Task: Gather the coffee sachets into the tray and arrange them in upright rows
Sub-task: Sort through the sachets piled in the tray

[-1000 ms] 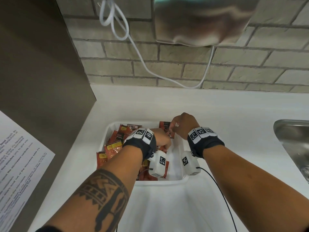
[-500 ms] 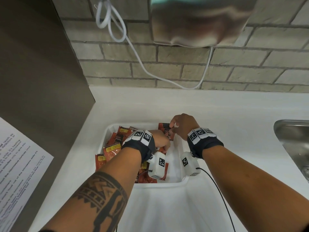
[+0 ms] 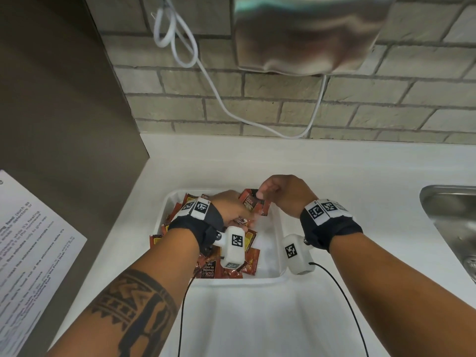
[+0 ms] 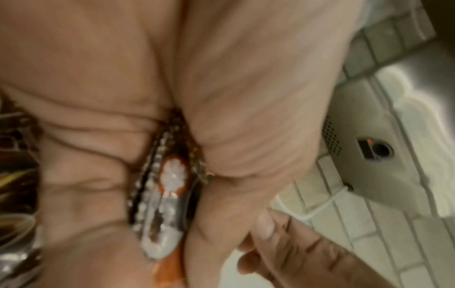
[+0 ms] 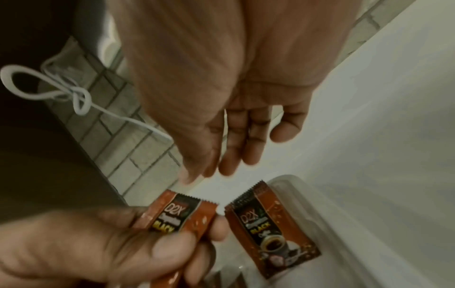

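Note:
A white tray (image 3: 279,256) on the white counter holds several orange-brown coffee sachets (image 3: 251,258) lying loose along its left and near side. My left hand (image 3: 231,210) is in the tray and grips a small bundle of sachets (image 4: 169,194); one of them (image 5: 177,216) sticks out past its fingers. My right hand (image 3: 278,194) hovers over the tray's far right corner, its fingers (image 5: 234,155) relaxed and holding nothing. Just below them one sachet (image 5: 270,233) stands upright against the tray wall (image 5: 344,214).
A steel sink (image 3: 450,215) lies to the right. On the brick wall behind hang a metal appliance (image 3: 309,34) and a looped white cable (image 3: 219,99). A brown panel (image 3: 64,99) with a printed sheet (image 3: 31,253) closes the left side. One sachet (image 3: 155,239) overhangs the tray's left rim.
The left hand has come up toward the right hand with its sachets. The right hand, which was pinching a sachet at the far corner, now hangs free above it.

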Demonstrator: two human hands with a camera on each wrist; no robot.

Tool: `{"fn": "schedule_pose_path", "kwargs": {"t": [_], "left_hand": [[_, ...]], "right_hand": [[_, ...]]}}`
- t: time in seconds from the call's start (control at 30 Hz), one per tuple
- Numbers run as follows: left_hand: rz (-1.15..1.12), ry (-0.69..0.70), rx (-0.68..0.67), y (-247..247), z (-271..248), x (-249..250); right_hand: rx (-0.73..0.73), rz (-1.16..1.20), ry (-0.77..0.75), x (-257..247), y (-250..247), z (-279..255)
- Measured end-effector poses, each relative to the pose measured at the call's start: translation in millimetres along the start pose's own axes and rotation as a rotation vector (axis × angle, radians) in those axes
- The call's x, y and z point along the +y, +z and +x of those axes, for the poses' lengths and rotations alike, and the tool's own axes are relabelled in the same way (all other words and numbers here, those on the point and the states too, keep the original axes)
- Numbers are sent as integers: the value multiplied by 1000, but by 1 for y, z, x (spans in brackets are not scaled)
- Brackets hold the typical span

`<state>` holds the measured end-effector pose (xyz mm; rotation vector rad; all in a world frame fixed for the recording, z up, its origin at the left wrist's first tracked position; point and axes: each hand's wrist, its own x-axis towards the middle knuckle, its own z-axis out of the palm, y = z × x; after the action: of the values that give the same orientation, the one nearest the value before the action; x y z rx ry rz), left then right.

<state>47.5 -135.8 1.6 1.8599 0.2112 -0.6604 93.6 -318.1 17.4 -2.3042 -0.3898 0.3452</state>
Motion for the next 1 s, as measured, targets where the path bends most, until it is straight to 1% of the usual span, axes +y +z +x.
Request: {"fn": "schedule_pose_path", "kwargs": {"t": [0.07,0.1,0.2,0.3,0.33,0.37,0.43,0.47,0.5,0.6,0.7,0.8,0.9,1.0], "left_hand": [[-166,52,6,0,-5,-2],[-210,74,6,1,-7,-1],[-278,121,30,3,-9,0],[-269,109,62,-1,-10,-2],[-238,73,83,-4,-11,-3],[-156,25,116,-8,-11,-4],[177,-77,153,-16,-9,-6],[323,-114,139,-17,-10,-5],[396,-139,108,-16,-12,-4],[386,-176,-25,-6,-15,4],[375,-129,-123,11,-9,8],[389,-111,-132,23,1,11],[426,-103,-132,30,9,12],[429,-102,-113,33,12,13]], "right_hand": [[-79,82,-7,-2,-1,-5],[-93,105,-15,-4,-2,-6],[-75,112,-20,-8,-7,-3],[-12,99,-16,-12,-16,3],[17,85,-22,-13,-20,4],[39,54,-30,-15,-23,4],[52,-47,-52,-17,-29,2],[53,-97,-59,-17,-30,1],[53,-135,-56,-17,-29,0],[29,-197,-23,-13,-23,-1],[33,-268,-15,-7,-14,-1],[29,-278,10,-3,-7,-1],[19,-268,72,1,1,2],[10,-278,107,5,7,6]]}}
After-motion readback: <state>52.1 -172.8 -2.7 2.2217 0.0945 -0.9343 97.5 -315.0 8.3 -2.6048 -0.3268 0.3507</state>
